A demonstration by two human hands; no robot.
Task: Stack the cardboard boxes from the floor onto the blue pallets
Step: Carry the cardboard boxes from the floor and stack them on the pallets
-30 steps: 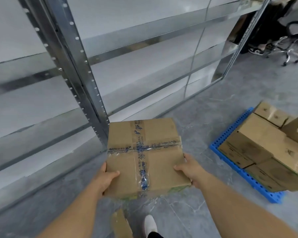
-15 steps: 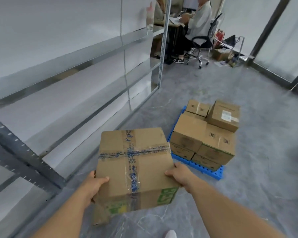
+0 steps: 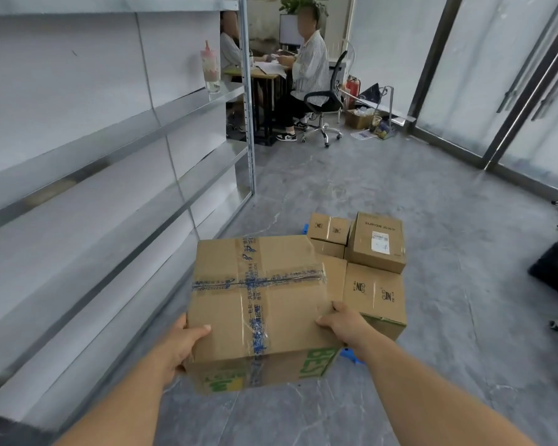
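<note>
Cardboard box (image 3: 258,304), crossed with clear tape printed in blue, was held off the floor (image 3: 432,204) in front of the person. Left hand (image 3: 182,344) gripped its near left edge, thumb lying on top; right hand (image 3: 342,321) gripped the right edge, thumb also on top. Green lettering showed on the box's near side. Just beyond and to the right, several stacked boxes (image 3: 372,292) sat on a blue pallet (image 3: 350,354), mostly hidden. Metal shelving (image 3: 110,149) ran along the left. Farther back, a seated person (image 3: 306,72) occupied an office chair (image 3: 324,104) at a desk (image 3: 264,72).
</note>
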